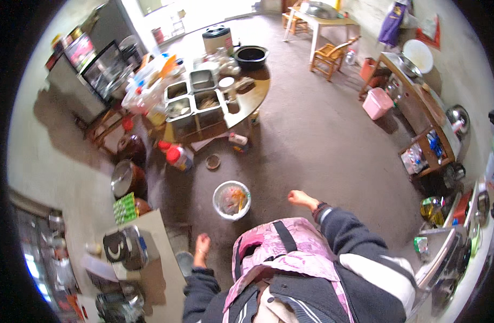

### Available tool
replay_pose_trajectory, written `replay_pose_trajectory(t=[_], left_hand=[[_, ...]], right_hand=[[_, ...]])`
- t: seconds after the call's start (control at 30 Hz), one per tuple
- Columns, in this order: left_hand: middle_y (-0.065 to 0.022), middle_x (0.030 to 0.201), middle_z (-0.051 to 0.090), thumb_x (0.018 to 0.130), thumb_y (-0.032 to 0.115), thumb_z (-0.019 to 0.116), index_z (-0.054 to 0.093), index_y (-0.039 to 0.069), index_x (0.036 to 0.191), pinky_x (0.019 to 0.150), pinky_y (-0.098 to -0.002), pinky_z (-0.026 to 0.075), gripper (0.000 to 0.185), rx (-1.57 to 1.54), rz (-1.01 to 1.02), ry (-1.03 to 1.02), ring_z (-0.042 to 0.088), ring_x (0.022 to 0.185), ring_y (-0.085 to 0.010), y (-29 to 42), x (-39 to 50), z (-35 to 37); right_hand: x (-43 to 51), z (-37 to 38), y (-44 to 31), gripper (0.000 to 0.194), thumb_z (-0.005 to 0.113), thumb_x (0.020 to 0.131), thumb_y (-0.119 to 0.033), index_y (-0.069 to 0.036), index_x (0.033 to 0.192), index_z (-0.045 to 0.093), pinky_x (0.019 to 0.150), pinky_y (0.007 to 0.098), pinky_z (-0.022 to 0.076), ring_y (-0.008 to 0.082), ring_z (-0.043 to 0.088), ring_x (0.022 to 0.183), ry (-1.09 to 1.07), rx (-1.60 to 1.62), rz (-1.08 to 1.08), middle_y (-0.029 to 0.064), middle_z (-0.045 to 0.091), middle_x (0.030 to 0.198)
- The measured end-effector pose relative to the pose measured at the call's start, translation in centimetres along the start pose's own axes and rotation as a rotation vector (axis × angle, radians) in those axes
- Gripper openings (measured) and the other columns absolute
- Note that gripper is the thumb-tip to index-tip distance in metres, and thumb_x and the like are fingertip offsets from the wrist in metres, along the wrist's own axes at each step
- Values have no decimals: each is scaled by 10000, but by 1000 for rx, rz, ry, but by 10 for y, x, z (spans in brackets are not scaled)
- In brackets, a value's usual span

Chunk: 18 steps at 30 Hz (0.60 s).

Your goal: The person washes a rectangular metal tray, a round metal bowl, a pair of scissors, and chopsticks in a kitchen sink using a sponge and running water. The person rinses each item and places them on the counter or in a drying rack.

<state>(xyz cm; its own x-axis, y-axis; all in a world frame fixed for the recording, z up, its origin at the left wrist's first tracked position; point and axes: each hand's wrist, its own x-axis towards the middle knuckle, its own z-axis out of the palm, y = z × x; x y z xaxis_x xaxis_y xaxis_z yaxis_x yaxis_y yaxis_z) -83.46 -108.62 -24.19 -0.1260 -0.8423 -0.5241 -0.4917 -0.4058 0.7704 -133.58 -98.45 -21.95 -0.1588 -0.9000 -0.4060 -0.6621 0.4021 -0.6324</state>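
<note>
My left hand (pixel 202 244) hangs over the floor near the edge of a pale counter (pixel 161 242), with nothing visible in it. Out to the right of the pink apron (pixel 303 238), my right hand (pixel 302 199) is loosely curled above the bare floor, and no object shows in it. Between and ahead of the hands stands a lined waste bin (pixel 232 200) with rubbish inside. Beyond it are a small round dish (pixel 213 161) on the floor and a table (pixel 259 91) bearing several metal food pans (pixel 206 100).
Red-capped bottles (pixel 179 158) and lidded jars (pixel 128 178) stand on the floor at left. A green egg tray (pixel 125 208) is beside the counter. At right are a wooden shelf unit (pixel 424 117), a pink bin (pixel 377 104) and a bamboo chair (pixel 332 57).
</note>
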Motion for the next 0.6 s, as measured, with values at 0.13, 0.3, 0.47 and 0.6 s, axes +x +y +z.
replay_pose_trajectory(t=[0.13,0.3,0.47,0.6], left_hand=[[-186,1085,552,750,206,556,487,-20,1110,850,-359,426,431,308,340,-196,531,1010,-268,168,153,55],[-185,1004,595,714,185,586,554,11,1061,864,-335,419,389,320,808,-356,552,980,-276,376,284,226],[-190,1148,494,707,143,618,564,56,1081,908,-370,382,388,631,891,-107,462,1045,-293,545,413,357],[-193,1300,336,762,163,555,586,128,1039,977,-399,296,281,793,527,146,343,1173,-343,587,508,390]], right_hand=[[-74,-29,101,283,518,757,-187,-26,982,577,605,314,473,166,591,652,287,485,346,75,621,792],[-213,5,199,100,524,822,-135,-48,860,556,408,246,427,123,544,516,748,1168,752,34,558,638],[-314,49,168,96,526,796,-146,-58,770,554,428,261,455,137,557,520,1136,1217,1155,34,561,627],[-312,41,92,106,536,793,-153,-52,804,569,491,290,472,168,581,585,1061,1296,1455,56,571,671]])
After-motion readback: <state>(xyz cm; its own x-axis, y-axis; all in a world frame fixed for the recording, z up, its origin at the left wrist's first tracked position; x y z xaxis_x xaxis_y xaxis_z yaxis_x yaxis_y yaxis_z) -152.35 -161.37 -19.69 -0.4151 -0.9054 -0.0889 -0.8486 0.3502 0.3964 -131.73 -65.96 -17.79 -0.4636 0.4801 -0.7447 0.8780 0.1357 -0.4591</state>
